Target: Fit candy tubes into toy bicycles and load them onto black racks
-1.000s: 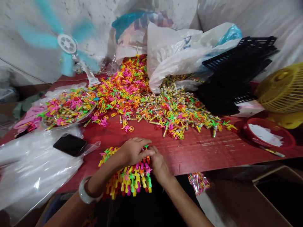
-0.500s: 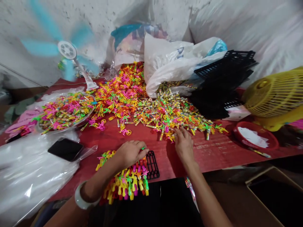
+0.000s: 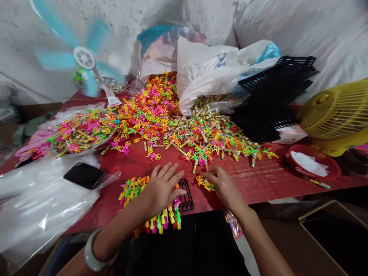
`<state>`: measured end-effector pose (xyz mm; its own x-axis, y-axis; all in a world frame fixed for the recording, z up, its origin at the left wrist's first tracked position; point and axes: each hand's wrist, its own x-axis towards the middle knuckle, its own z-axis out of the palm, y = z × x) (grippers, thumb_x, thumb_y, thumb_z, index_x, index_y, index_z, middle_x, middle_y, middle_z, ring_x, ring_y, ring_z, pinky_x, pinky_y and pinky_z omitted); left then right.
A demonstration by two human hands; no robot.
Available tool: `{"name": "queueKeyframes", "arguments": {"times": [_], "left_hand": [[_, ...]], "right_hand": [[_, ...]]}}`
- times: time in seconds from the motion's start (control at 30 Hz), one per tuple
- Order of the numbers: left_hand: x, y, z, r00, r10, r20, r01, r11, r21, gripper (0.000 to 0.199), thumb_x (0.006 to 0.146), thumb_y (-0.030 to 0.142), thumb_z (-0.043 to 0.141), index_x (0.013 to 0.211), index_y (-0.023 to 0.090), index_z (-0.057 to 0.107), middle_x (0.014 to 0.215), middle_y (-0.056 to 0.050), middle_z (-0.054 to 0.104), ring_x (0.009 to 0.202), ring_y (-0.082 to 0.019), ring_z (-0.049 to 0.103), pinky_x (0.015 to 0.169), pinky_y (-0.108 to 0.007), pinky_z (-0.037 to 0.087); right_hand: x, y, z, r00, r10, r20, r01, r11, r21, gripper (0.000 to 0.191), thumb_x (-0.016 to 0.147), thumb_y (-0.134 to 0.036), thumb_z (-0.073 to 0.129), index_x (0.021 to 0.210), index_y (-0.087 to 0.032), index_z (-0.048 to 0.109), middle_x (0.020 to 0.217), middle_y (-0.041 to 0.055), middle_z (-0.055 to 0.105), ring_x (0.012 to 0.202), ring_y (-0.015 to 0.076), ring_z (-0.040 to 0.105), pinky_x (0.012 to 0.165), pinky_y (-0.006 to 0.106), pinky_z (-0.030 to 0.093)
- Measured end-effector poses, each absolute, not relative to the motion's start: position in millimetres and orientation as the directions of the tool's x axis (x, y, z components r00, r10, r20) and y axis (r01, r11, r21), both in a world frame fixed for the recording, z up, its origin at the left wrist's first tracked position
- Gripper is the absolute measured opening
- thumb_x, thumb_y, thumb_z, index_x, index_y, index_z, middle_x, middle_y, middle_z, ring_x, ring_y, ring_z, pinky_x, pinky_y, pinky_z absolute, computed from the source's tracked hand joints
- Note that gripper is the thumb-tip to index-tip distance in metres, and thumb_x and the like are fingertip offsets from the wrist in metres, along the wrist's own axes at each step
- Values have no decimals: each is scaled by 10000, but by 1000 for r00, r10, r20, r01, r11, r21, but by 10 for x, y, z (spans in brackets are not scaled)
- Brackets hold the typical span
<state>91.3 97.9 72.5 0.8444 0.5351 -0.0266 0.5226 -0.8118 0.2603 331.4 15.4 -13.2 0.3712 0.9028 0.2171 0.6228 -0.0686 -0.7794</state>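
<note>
My left hand (image 3: 162, 188) lies spread, palm down, over a black plastic rack (image 3: 187, 196) filled with rows of small toy pieces (image 3: 132, 191) in yellow, green, pink and red. Only the rack's right end shows bare slots. To its right, my right hand (image 3: 227, 187) is pinched at a small yellow plastic toy piece (image 3: 204, 183) with a ring-shaped part, low over the red table. Behind both hands spreads a heap of bright plastic pieces (image 3: 155, 101) mixed with short patterned tubes (image 3: 201, 122).
A spinning blue fan (image 3: 84, 57) stands back left, near a bowl of mixed pieces (image 3: 86, 132). A phone (image 3: 84, 175) lies on clear plastic bags (image 3: 51, 207). Right are stacked black racks (image 3: 276, 76), a red basket (image 3: 335, 168) with papers and a yellow fan (image 3: 333, 111).
My right hand has drawn back from the heap's edge towards me, bringing the yellow piece. My left hand has flattened and its fingers have spread over the rack.
</note>
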Motion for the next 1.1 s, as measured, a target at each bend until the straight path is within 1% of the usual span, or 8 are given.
{"name": "queueKeyframes", "arguments": {"times": [0.1,0.27,0.37,0.63,0.77,0.87,1.0,1.1], "left_hand": [[917,953,683,840,542,-23,529,-810,251,494,927,506,413,1298,201,527,1468,-142,402,1374,-316,330,1086,-556,286],[919,943,658,829,559,-15,541,-794,279,449,934,448,441,1278,177,540,1438,-149,443,1326,-307,396,1070,-529,308],[906,956,679,825,565,-8,536,-778,326,420,941,423,441,1287,202,528,1428,-132,459,1323,-285,399,1067,-514,312],[907,983,661,807,590,25,511,-719,471,404,952,387,431,1321,229,487,1402,-106,495,1306,-253,426,1067,-506,321],[907,1040,742,791,608,69,446,-650,615,479,944,363,451,1393,208,391,1386,-110,513,1282,-223,456,1060,-451,364],[940,1107,845,833,550,53,376,-635,675,380,919,305,486,1286,214,524,1276,-77,610,1192,-209,537,1013,-395,425],[1057,1170,898,824,564,47,414,-658,628,215,890,222,500,1036,205,657,1003,-38,714,979,-193,633,928,-370,475],[1121,1204,831,844,529,86,402,-731,551,274,887,219,506,1139,193,608,1164,-72,668,1117,-222,582,1003,-429,420]], "right_hand": [[3321,183,-19,358,928,105,633,-158,-758,151,835,-319,535,764,-209,610,684,-1,591,627,173,550,541,267,393],[3280,121,-41,251,936,246,671,15,-741,150,816,-257,503,842,-208,643,797,50,614,745,205,582,658,303,446],[3179,75,-117,275,934,227,554,39,-832,152,836,-283,500,889,-198,615,830,61,633,744,204,606,662,308,471],[2788,8,-157,185,981,66,240,20,-970,195,902,-363,466,954,-204,567,592,-29,567,510,152,556,538,272,457],[2603,-18,-18,106,984,145,260,113,-959,204,925,-370,437,931,-220,575,659,4,605,585,165,593,603,290,481],[2543,-23,135,87,975,205,271,175,-947,235,933,-392,427,912,-228,594,728,25,615,598,160,592,621,292,490],[2568,7,204,141,962,235,272,190,-943,233,932,-381,435,871,-226,598,674,14,612,615,165,591,647,292,492],[2567,58,84,191,963,190,258,137,-956,179,914,-332,454,833,-222,570,697,13,618,564,151,576,583,275,484]]}}
